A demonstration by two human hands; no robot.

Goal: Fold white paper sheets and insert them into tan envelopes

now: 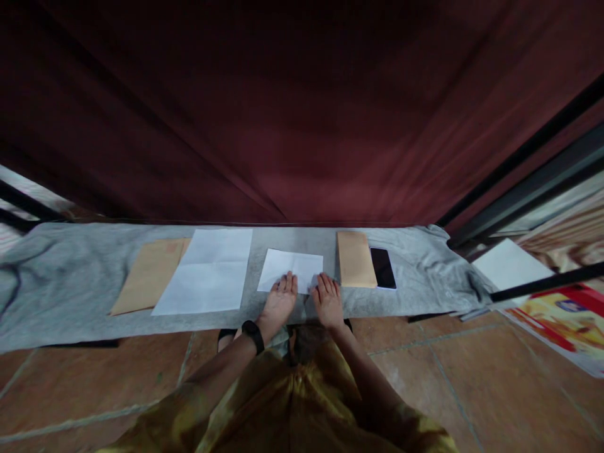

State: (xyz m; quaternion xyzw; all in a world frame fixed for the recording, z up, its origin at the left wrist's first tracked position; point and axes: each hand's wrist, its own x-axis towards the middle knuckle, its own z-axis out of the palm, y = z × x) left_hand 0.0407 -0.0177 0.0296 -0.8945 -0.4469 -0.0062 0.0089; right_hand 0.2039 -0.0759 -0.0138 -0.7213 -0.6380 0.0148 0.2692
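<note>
A folded sheet of white paper (278,261) lies flat in front of me on the grey cloth. My left hand (282,297) rests on its near edge, fingers stretched out, with a dark watch (253,335) on that wrist. At the paper's near right corner, my right hand (327,301) lies with its fingers extended and touching the sheet. Neither hand grips anything. Left of them is a larger white sheet (207,277) with a crease across it, partly over brown envelopes (148,277). To the right sits a brown envelope stack (356,259).
A phone (383,267) with a dark screen lies beside the right-hand envelopes. Grey cloth (425,270) covers the narrow table. A dark red curtain (302,126) hangs behind it. Black metal bars (533,170) and a red and yellow printed box (561,318) are at the right.
</note>
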